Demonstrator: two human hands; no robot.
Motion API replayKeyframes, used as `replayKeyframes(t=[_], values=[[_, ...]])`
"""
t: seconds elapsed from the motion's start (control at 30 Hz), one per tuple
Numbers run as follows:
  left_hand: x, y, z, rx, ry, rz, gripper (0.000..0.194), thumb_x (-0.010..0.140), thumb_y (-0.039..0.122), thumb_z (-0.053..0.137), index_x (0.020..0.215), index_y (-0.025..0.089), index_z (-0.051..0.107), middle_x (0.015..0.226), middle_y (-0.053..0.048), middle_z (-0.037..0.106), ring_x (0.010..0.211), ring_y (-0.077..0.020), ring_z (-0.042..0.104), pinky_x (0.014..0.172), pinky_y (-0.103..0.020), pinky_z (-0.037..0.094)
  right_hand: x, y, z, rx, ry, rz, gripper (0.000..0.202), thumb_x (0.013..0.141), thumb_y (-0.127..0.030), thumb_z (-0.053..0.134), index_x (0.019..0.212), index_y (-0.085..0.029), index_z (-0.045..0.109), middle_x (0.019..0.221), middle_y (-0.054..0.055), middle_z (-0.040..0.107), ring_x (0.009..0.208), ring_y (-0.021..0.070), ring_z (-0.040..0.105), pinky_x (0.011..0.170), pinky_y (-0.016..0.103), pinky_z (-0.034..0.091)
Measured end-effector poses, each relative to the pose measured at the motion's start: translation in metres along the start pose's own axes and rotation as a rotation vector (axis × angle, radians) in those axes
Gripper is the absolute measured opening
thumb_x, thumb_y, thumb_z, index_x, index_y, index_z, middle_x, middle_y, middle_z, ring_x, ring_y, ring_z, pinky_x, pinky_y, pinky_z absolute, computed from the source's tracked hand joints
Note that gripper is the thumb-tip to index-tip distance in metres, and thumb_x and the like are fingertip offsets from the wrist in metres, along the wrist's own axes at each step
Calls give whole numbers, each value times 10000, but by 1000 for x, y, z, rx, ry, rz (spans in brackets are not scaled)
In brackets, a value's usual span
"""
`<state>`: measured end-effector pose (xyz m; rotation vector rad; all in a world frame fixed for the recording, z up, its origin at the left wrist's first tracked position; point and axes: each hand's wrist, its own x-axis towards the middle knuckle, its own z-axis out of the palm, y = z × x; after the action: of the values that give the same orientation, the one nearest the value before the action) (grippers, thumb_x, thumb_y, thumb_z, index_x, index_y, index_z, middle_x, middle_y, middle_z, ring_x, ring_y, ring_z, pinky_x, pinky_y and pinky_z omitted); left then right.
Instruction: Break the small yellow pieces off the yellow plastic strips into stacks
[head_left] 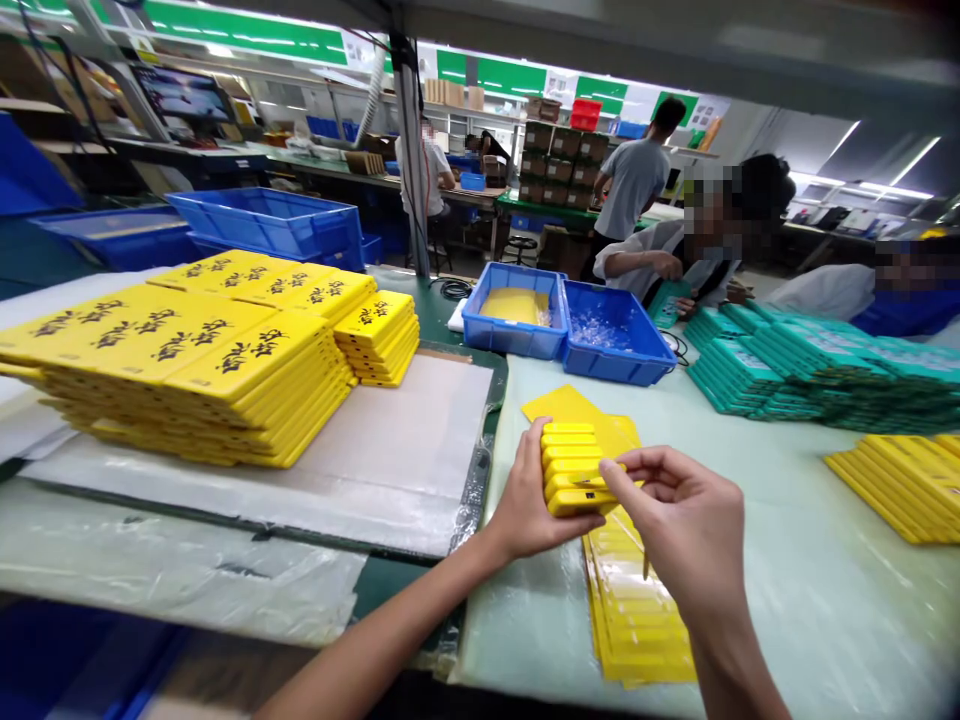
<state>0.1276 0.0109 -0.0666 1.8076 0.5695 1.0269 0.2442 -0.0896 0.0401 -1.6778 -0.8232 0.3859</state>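
Note:
My left hand (525,505) is wrapped round a short stack of yellow cases (570,465), held on edge above the table. The fingers of my right hand (679,510) pinch a thin pointed tool (646,560) at the right end of the stack, by the lower cases. A small dark port shows on the lowest case. Beneath both hands lie flat yellow sheets (637,630) with a glossy surface. To the left rises a big pile of yellow cases with black lettering (217,350), and a smaller pile (379,335) adjoins it.
Two blue bins stand behind my hands, one with yellow pieces (514,335), one with clear scraps (619,345). Teal stacks (817,370) and more yellow cases (904,480) lie on the right. A person (690,245) holds a teal item across the table. A large blue crate (270,225) sits back left.

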Motion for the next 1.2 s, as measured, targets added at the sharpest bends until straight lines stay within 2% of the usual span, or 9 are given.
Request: replayKeyframes(t=[0.27, 0.53, 0.67, 0.77, 0.87, 0.93, 1.0, 1.1, 1.2], values=[[0, -3, 1, 24, 8, 23, 1226, 635, 564, 945, 1562, 229, 216, 1572, -184, 400, 1424, -408, 486, 1218, -578, 416, -3, -6, 9, -69, -26, -7, 288, 707, -429, 840, 747, -157, 756, 679, 56, 740, 494, 145, 626, 486, 234, 527], [0, -1, 1, 11, 4, 27, 1227, 648, 562, 939, 1572, 229, 203, 1552, -178, 404, 1395, -396, 503, 1197, -560, 441, 1, 1, 7, -193, -40, -110, 251, 768, -423, 790, 729, -179, 747, 627, 37, 718, 486, 158, 607, 472, 251, 470], [0, -4, 2, 19, -3, 12, 1271, 620, 527, 965, 1586, 236, 193, 1550, -178, 400, 1409, -410, 488, 1199, -579, 439, 7, -2, 7, -281, -132, -200, 187, 786, -364, 737, 701, -199, 716, 648, 23, 717, 508, 152, 603, 507, 254, 453], [0, -5, 1, 25, -5, 13, 1280, 619, 506, 970, 1593, 237, 184, 1551, -181, 396, 1427, -419, 470, 1216, -591, 422, 16, -4, 3, -447, -189, -268, 177, 761, -343, 746, 653, -220, 680, 571, -5, 654, 512, 159, 586, 513, 257, 400], [0, -4, 0, 29, -15, 23, 1256, 632, 534, 961, 1582, 222, 200, 1545, -192, 405, 1449, -429, 447, 1240, -607, 385, 30, -5, -11, -571, -225, -228, 212, 712, -405, 830, 822, -227, 801, 531, -16, 627, 475, 166, 557, 497, 272, 367], [0, -3, 0, 20, -29, 24, 1239, 642, 552, 952, 1572, 212, 209, 1532, -200, 424, 1453, -433, 447, 1246, -622, 369, 40, -4, -28, -461, -298, -173, 388, 705, -467, 854, 997, -212, 840, 694, 30, 740, 570, 195, 653, 543, 291, 466], [0, -3, 0, 11, -30, 30, 1230, 649, 562, 946, 1568, 212, 209, 1541, -207, 426, 1465, -436, 440, 1255, -635, 350, 47, -3, -46, -292, -315, -137, 411, 709, -502, 859, 994, -207, 853, 907, 87, 809, 760, 242, 748, 672, 324, 579], [1, -3, -1, 13, -25, 41, 1225, 655, 563, 944, 1569, 223, 203, 1560, -206, 421, 1474, -431, 438, 1264, -638, 334, 50, 1, -66, -120, -174, -147, 258, 717, -465, 871, 837, -237, 861, 991, 102, 827, 949, 286, 775, 848, 380, 628], [1, -3, -1, 20, -26, 35, 1216, 659, 549, 945, 1568, 226, 205, 1539, -200, 448, 1456, -421, 461, 1259, -632, 343, 48, 7, -71, -44, -49, -210, 154, 716, -403, 883, 794, -274, 857, 1150, 80, 812, 1133, 290, 741, 960, 384, 608]])
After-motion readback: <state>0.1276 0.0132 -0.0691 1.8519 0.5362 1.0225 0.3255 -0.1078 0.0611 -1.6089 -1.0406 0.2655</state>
